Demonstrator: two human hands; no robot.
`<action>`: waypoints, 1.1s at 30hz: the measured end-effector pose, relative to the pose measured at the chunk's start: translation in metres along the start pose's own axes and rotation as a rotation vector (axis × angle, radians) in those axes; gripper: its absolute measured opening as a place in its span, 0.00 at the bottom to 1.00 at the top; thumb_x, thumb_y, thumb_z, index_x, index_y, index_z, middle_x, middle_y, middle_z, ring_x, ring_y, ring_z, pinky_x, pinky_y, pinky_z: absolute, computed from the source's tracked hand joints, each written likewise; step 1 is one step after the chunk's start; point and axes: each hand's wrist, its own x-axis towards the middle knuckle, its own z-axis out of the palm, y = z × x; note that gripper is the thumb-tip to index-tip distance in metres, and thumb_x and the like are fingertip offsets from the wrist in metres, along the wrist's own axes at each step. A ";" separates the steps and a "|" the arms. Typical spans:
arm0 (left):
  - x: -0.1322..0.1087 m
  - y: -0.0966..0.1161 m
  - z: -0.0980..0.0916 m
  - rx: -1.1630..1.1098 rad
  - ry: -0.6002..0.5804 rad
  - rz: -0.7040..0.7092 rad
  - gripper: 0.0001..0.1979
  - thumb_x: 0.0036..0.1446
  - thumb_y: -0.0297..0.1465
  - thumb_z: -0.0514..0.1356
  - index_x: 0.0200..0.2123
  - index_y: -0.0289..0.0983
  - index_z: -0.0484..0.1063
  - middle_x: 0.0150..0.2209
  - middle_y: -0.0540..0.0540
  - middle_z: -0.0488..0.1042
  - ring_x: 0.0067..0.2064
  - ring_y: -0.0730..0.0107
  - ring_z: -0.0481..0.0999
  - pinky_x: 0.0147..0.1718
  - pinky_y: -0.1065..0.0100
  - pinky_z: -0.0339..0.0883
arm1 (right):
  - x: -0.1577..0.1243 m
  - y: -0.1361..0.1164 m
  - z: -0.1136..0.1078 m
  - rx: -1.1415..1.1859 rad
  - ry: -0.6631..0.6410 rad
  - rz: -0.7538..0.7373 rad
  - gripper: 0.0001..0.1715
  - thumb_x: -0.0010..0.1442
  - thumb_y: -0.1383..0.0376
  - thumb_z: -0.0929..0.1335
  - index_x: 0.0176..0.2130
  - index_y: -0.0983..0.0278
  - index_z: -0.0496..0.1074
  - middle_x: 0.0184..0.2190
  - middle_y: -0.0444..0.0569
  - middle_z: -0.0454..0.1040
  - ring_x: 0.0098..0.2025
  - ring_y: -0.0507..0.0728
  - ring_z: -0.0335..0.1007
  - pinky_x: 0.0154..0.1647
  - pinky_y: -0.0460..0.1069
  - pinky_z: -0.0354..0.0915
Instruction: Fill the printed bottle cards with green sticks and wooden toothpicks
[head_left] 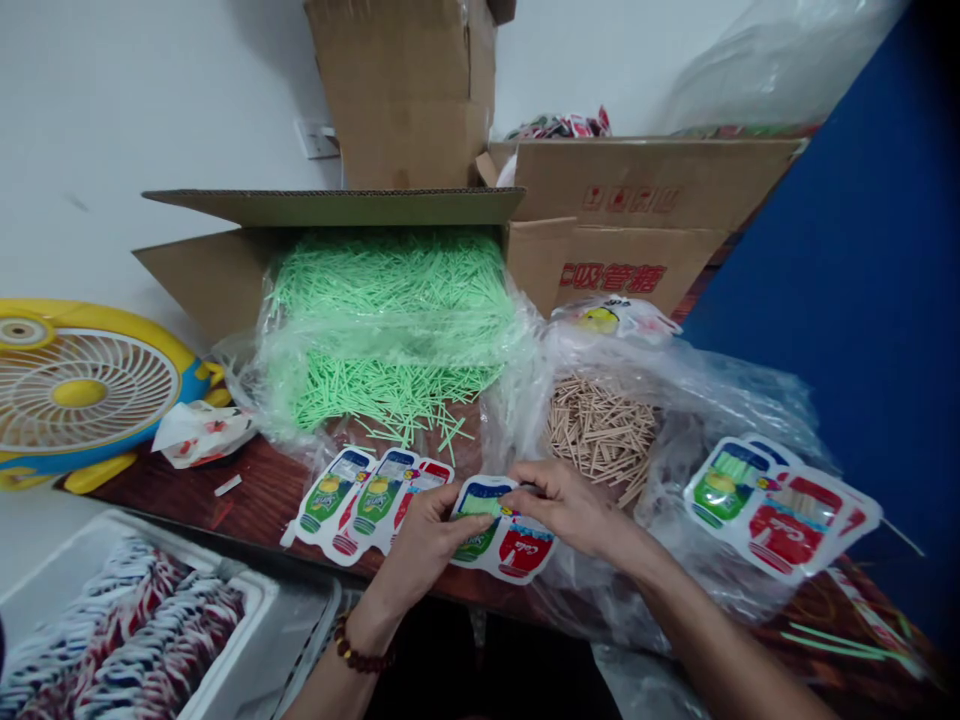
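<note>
My left hand [429, 535] grips the left side of a bottle-shaped candy packet [521, 552], thumb across its front. The packet has a green lemon-print half and a red "Cola" half, with pale green sticks showing in the green half's window. My right hand [566, 505] is closed at the packet's top right edge; its fingertips are partly hidden, and I cannot tell whether they also pinch a stick. Left of my hands lie overlapping packets [371, 500]. Behind them green candy sticks [397, 290] fill a plastic-lined box. Brown sticks [600, 425] lie in a clear bag behind my right hand.
Filled packets [787, 525] are stacked at the right, with loose green sticks [836, 642] nearer me. A foam box [259, 600] of packets stands lower left. A yellow-blue fan [82, 390] is at the left. Cardboard boxes [630, 190] line the back; a blue panel [847, 270] rises at right.
</note>
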 end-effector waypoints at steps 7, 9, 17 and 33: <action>0.003 0.007 0.001 0.089 -0.036 0.020 0.12 0.49 0.35 0.66 0.35 0.34 0.74 0.31 0.49 0.76 0.32 0.69 0.73 0.32 0.71 0.66 | -0.006 -0.002 -0.003 0.023 -0.004 -0.029 0.12 0.61 0.60 0.65 0.29 0.63 0.73 0.23 0.40 0.70 0.25 0.49 0.61 0.25 0.43 0.54; 0.004 0.008 0.001 0.114 -0.032 0.037 0.11 0.51 0.36 0.65 0.35 0.35 0.73 0.32 0.49 0.76 0.33 0.68 0.73 0.34 0.70 0.66 | -0.009 0.000 -0.009 0.078 -0.004 -0.007 0.10 0.60 0.60 0.66 0.32 0.63 0.74 0.26 0.41 0.73 0.27 0.50 0.64 0.27 0.43 0.56; 0.002 0.001 0.011 0.513 0.157 0.131 0.18 0.43 0.36 0.69 0.38 0.37 0.72 0.32 0.51 0.74 0.34 0.66 0.70 0.32 0.71 0.63 | -0.018 -0.004 -0.011 0.086 0.024 -0.004 0.08 0.60 0.63 0.67 0.30 0.63 0.72 0.25 0.40 0.72 0.27 0.50 0.64 0.29 0.44 0.56; -0.001 -0.009 0.027 0.346 -0.081 -0.030 0.07 0.51 0.31 0.62 0.25 0.34 0.70 0.22 0.53 0.66 0.25 0.74 0.62 0.23 0.75 0.57 | -0.044 0.007 0.000 0.050 0.087 -0.041 0.13 0.61 0.58 0.67 0.29 0.63 0.73 0.25 0.40 0.70 0.29 0.50 0.65 0.30 0.44 0.57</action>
